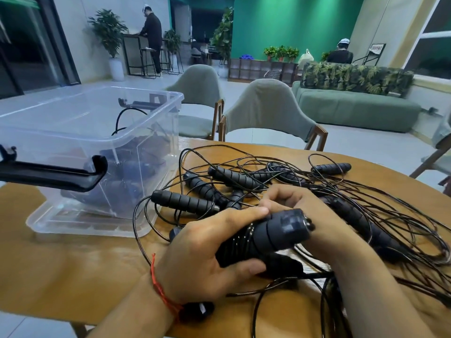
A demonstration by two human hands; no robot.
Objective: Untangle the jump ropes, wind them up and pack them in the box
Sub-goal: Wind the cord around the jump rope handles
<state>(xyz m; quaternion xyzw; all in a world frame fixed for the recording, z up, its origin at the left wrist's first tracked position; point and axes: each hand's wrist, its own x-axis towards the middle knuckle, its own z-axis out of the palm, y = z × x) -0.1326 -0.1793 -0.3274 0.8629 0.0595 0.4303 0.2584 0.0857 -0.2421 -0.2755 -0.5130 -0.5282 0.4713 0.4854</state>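
A pile of tangled black jump ropes (280, 174) with ribbed foam handles lies on the round wooden table (73, 264). My left hand (202, 254) grips a pair of black handles (266, 237) with cord wound round them. My right hand (307, 215) curls over the far end of that bundle; what its fingers hold is hidden. A clear plastic box (80, 125) with black latches stands at the left, with some wound ropes inside. One loose handle (183, 202) lies between box and hands.
Two grey-green chairs (268, 111) stand behind the table. A green sofa (353, 106) is at the back right. Loose cords spread over the table's right side toward its edge. Two people are far off in the room.
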